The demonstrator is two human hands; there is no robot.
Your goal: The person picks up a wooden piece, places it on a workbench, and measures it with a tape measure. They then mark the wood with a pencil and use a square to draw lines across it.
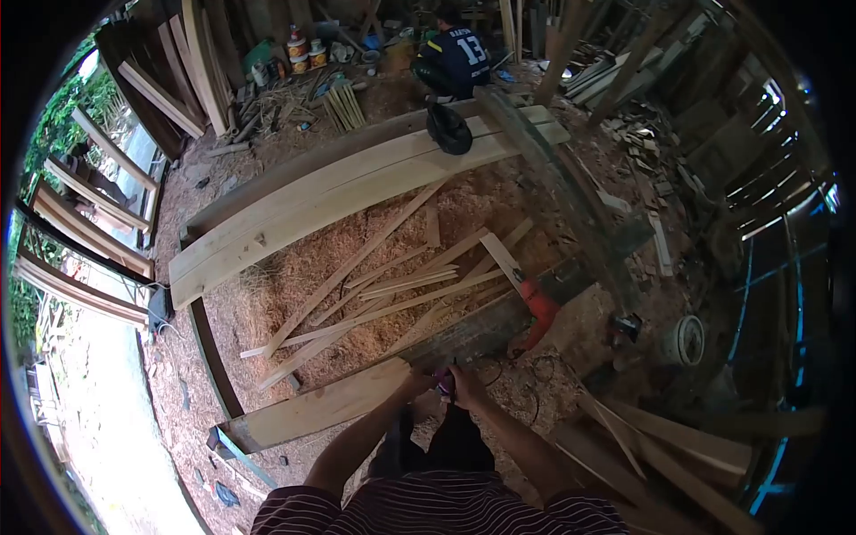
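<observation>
My left hand (415, 384) and my right hand (465, 385) meet close in front of me around a small purple object (443, 383); I cannot tell what it is. Both hands hover just over the near end of a pale wooden plank (312, 408) that runs down to the left. My forearms reach up from my striped shirt at the bottom of the view.
Thin wood offcuts (374, 290) lie in sawdust ahead. Long wide planks (339, 192) cross the middle. A red power tool (539, 308) sits to the right. A person in a dark numbered shirt (455, 58) crouches at the back. Boards (678, 446) are stacked at right.
</observation>
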